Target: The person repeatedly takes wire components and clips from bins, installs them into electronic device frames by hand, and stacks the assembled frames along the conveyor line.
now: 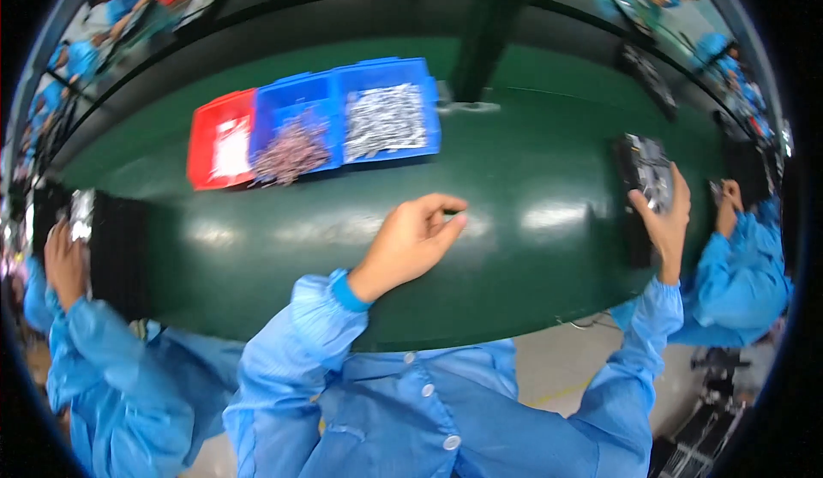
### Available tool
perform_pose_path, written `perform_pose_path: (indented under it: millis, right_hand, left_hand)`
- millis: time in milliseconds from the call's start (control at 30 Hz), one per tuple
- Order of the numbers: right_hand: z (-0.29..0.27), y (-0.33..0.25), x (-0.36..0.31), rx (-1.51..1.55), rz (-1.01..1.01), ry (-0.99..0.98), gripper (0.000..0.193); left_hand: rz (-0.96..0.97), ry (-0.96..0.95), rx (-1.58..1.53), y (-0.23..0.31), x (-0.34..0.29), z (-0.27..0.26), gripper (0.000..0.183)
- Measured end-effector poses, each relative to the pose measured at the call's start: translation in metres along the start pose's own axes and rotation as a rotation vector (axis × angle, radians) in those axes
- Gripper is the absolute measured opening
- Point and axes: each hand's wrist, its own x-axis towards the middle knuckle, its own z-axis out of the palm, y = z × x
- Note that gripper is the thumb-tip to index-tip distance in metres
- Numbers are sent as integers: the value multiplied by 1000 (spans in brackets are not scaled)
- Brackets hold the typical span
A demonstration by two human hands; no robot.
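My left hand (411,242) hovers over the middle of the green table with its fingers curled. Its thumb and forefinger tips are close together, and I cannot make out anything between them. On the right, my right hand (664,225) grips the side of a black block-shaped part with a silver top (649,169), thumb on the near left and fingers along the right edge. Up left of my left hand stand a blue bin of small silver pieces (386,122), a blue bin of thin reddish-brown pieces (293,148) and a red bin with white pieces (230,148).
A dark green post (493,41) rises behind the bins. Co-workers in blue sit close on both sides: a hand (67,259) touches a black stack (118,251) at left, another hand (729,204) works at right. A dark long part (649,79) lies far right.
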Motion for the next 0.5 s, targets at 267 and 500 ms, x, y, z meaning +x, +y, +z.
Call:
perform_pose_path:
  millis: [267, 500]
  right_hand:
    - [84, -130, -7, 969, 298, -744, 28]
    - [111, -174, 37, 1017, 259, -747, 30]
  left_hand:
    - [564, 791, 354, 6, -11, -74, 9]
    - [456, 983, 587, -17, -47, -114, 27]
